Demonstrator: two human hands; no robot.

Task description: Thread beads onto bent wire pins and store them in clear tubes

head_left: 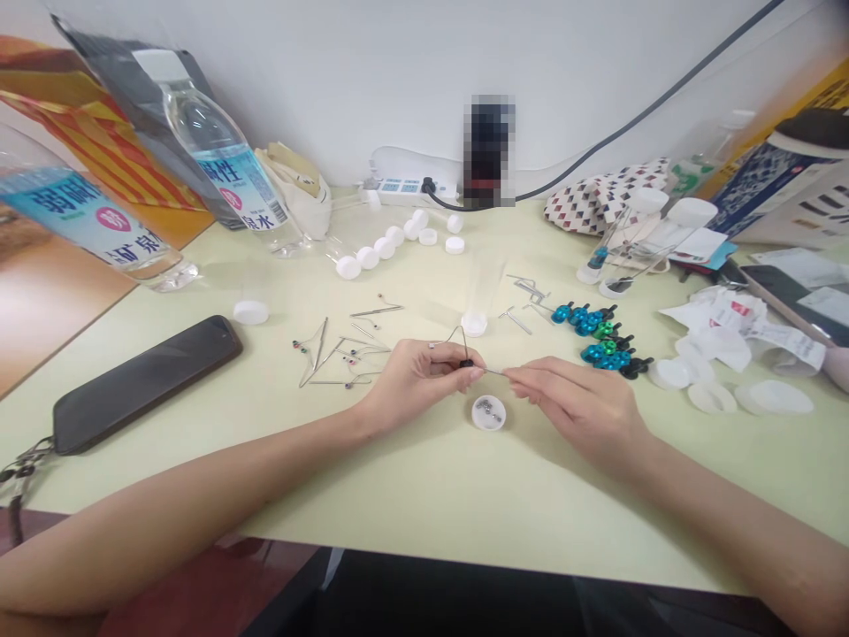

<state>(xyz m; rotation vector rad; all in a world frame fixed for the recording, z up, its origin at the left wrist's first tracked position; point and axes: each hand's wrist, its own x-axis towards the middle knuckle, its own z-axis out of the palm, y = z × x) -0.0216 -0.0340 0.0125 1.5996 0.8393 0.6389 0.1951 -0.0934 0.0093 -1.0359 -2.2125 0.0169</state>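
My left hand [416, 376] pinches a thin bent metal wire [453, 336] that carries a small black bead near my fingertips. My right hand [578, 402] pinches the straight end of the same wire from the right side, fingers pressed together. Just below the two hands, a small white cap [489, 412] lies on the pale green table [411, 478] with tiny metal parts inside. Several more bent wires with little beads [340, 351] lie to the left of my left hand. A cluster of blue, green and black knobs [600, 337] lies to the upper right.
A black phone [146, 379] lies at the left. Two water bottles [218, 155] lean at the back left. White caps [391, 241], clear tubes [623, 243], a power strip [404, 186], receipts and white discs [730, 354] crowd the back and right.
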